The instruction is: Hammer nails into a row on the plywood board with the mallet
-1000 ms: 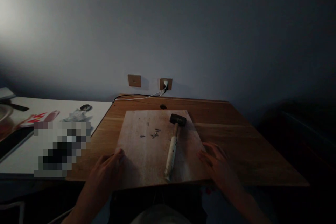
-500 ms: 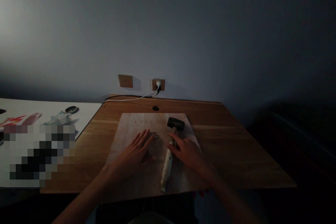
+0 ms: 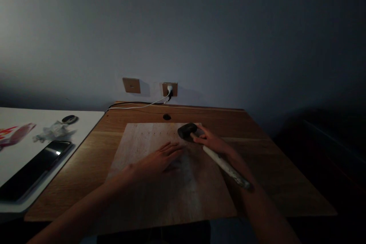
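A pale wooden board (image 3: 148,194) lies on a brown wooden table (image 3: 271,175). My right hand (image 3: 211,142) is closed on a mallet (image 3: 187,130) close to its black head; the light handle runs back along my forearm toward the board's right edge. My left hand (image 3: 160,159) rests flat on the middle of the board, fingers stretched toward the mallet head. The small nails seen before are hidden under that hand. A row of tiny holes or nails marks the board's far edge.
A white table (image 3: 17,148) adjoins on the left, with a dark phone or tablet (image 3: 37,167), clear wrapping (image 3: 51,131) and a red packet (image 3: 14,133). Two wall plates (image 3: 131,85) sit behind, one with a white cable (image 3: 137,106) plugged in. Dark floor to the right.
My right hand has taken hold of the mallet near its head and swung its handle to the right. My left hand slid over the nails. The view shifted slightly right.
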A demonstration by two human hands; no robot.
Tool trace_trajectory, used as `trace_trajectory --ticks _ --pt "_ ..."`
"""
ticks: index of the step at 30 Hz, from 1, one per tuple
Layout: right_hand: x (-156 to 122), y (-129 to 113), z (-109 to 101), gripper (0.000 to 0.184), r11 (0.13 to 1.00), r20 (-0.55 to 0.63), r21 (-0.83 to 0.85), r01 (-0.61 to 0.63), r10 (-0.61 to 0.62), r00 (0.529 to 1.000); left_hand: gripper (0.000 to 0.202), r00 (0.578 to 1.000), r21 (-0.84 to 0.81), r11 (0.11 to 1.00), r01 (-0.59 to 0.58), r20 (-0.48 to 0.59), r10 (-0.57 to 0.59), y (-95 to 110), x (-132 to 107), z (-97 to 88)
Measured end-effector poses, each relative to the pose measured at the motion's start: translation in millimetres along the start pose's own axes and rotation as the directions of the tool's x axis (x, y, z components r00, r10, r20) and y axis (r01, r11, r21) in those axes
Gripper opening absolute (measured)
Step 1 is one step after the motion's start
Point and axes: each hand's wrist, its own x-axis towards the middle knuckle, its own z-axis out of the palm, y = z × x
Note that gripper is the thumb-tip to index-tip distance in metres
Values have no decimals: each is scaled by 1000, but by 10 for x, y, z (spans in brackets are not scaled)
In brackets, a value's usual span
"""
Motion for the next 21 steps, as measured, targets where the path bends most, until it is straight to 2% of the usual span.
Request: trace_trajectory --ticks 4,7,9,12,16,21 --pt "30 152 25 87 991 0 129 -29 29 1000 38 997 -2 998 66 -32 -66 -38 -69 -259" --pt "22 204 30 94 985 -27 172 -10 15 1000 33 989 67 987 146 -31 -145 -44 -227 -336" --pt "18 199 28 95 982 -49 187 2 7 999 38 980 96 975 200 -11 -200 -40 -323 -323" --pt "21 171 39 93 975 -104 221 9 14 994 43 976 129 969 210 24 -215 -48 -403 -246" --pt "47 172 64 89 955 -138 298 11 31 990 37 976 159 965 207 29 -214 -66 -419 -167" --pt "112 229 34 89 941 -134 339 -12 61 989 31 974 162 964 211 51 -222 -49 -435 -188"
